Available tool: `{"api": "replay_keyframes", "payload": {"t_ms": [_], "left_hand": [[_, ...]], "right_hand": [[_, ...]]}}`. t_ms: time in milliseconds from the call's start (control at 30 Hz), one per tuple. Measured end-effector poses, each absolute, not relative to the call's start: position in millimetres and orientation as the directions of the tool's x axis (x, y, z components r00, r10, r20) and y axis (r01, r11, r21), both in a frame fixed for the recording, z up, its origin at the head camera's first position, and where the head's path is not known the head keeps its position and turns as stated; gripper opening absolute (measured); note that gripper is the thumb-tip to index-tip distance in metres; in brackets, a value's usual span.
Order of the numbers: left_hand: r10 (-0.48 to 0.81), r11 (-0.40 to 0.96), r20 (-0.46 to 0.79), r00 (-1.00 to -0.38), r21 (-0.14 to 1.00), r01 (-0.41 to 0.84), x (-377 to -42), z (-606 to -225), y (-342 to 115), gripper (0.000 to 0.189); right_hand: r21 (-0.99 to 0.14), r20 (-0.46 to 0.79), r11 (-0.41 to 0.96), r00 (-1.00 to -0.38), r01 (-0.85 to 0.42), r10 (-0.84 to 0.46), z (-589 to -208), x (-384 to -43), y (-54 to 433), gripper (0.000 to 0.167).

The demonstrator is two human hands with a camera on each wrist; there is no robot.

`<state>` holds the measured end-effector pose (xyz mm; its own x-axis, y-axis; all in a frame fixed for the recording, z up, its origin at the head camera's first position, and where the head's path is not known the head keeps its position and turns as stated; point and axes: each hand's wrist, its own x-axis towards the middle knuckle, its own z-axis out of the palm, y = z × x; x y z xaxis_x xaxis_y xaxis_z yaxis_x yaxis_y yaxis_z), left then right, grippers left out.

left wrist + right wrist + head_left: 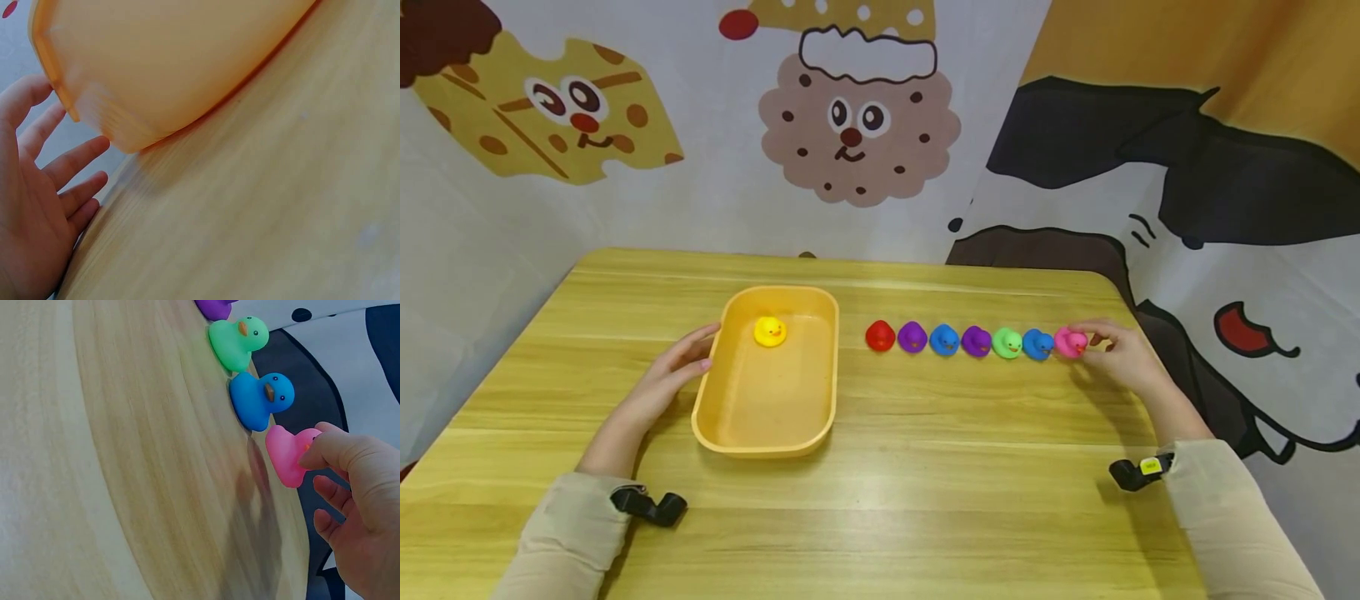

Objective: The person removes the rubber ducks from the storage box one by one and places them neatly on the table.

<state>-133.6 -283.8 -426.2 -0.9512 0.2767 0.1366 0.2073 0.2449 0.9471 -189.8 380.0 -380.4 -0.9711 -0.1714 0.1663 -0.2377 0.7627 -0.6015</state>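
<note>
My right hand (1116, 354) pinches a pink rubber duck (1070, 342) between thumb and finger, at the right end of a row of rubber ducks. Beside it stands a blue duck (253, 403), then a green duck (236, 345). Farther left in the row come a purple duck (977, 342), another blue duck (944, 340), another purple duck (913, 337) and a red duck (880, 336). With fingers loosely spread, my left hand (670, 371) touches the left side of a yellow-orange tray (767, 417). Inside the tray, toward its far end, sits a yellow duck (770, 332).
The wooden table (940, 500) carries the tray left of centre and the duck row to its right. Behind the far edge hangs a cloth (700, 225) printed with cartoon figures. A dark wrist camera (651, 505) is on the left wrist, another camera (1138, 472) on the right.
</note>
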Motion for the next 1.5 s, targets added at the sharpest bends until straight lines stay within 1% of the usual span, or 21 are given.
{"api": "replay_keyframes", "payload": {"t_ms": [267, 500, 933, 1500], "left_hand": [[0.280, 0.241, 0.131, -0.951, 0.949, 0.202, -133.1, -426.3, -283.8, 0.052], [0.277, 0.242, 0.124, -0.953, 0.951, 0.194, -132.2, -425.6, -283.1, 0.052], [0.276, 0.251, 0.130, -0.952, 0.947, 0.202, -133.3, -425.4, -282.6, 0.051], [0.271, 0.254, 0.124, -0.955, 0.948, 0.195, -132.6, -425.1, -283.2, 0.052]], "right_hand": [[-0.632, 0.155, 0.743, -0.975, -0.220, -0.156, -387.9, -190.8, 382.1, 0.034], [-0.626, 0.113, 0.758, -0.983, -0.182, -0.143, -391.2, -192.6, 383.1, 0.036], [-0.648, 0.093, 0.748, -0.990, -0.144, -0.110, -395.8, -192.5, 384.4, 0.039], [-0.650, 0.111, 0.743, -0.987, -0.161, -0.117, -392.1, -188.1, 384.0, 0.043]]}}
